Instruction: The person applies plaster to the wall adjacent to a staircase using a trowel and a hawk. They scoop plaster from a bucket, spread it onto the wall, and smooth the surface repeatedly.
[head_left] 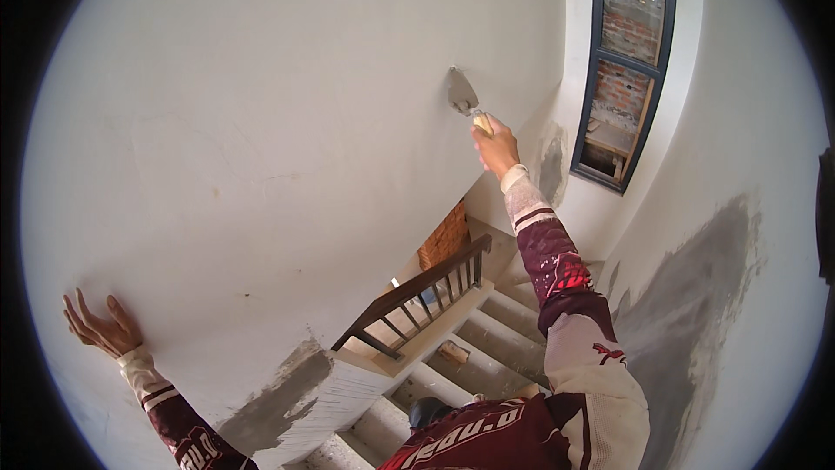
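Observation:
My right hand (497, 148) is closed round the wooden handle of a trowel (463, 93), arm stretched up and forward. The trowel's grey, pointed blade lies at the white wall (261, 61), tip upward, with what looks like grey mortar on its lower part. Whether the blade presses flat on the wall, I cannot tell. Far to the left, my left hand (103, 324) rests against the same wall with its fingers spread and holds nothing. Faint cracks and small marks show on the wall between the two hands.
Below me, concrete stairs (478, 357) run beside a dark wooden railing (417, 287); a brick-like piece (453, 352) lies on one step. A dark-framed window (623, 70) is at the upper right. Grey patches mark the right wall (678, 322) and the lower left wall (283, 396).

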`<state>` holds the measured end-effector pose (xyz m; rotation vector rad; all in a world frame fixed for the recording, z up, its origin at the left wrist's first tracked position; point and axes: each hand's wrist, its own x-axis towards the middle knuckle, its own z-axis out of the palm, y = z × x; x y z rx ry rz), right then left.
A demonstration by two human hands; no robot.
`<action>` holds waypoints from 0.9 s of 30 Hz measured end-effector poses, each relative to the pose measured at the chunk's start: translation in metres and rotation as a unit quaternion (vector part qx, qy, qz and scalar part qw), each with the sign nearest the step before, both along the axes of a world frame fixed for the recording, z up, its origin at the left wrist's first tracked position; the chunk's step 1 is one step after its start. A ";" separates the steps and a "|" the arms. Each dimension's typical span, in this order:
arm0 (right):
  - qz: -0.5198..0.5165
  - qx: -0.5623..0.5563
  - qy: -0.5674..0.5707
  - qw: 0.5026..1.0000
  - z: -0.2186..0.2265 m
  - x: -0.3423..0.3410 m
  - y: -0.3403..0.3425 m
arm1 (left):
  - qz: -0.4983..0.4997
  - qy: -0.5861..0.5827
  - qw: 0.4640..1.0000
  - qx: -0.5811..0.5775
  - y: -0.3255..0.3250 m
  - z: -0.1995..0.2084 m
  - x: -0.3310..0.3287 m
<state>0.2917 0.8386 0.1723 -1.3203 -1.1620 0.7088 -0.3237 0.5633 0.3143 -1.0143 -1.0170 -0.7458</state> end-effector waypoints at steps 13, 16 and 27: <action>0.008 -0.022 -0.063 0.998 0.015 -0.001 -0.007 | 0.016 -0.003 1.000 0.005 -0.001 0.004 0.014; -0.020 -0.031 -0.088 0.995 0.014 -0.005 -0.007 | 0.018 0.001 1.000 0.006 0.000 0.005 0.014; -0.058 0.032 -0.211 0.975 0.004 0.004 0.003 | 0.004 0.018 1.000 0.019 0.006 0.011 0.015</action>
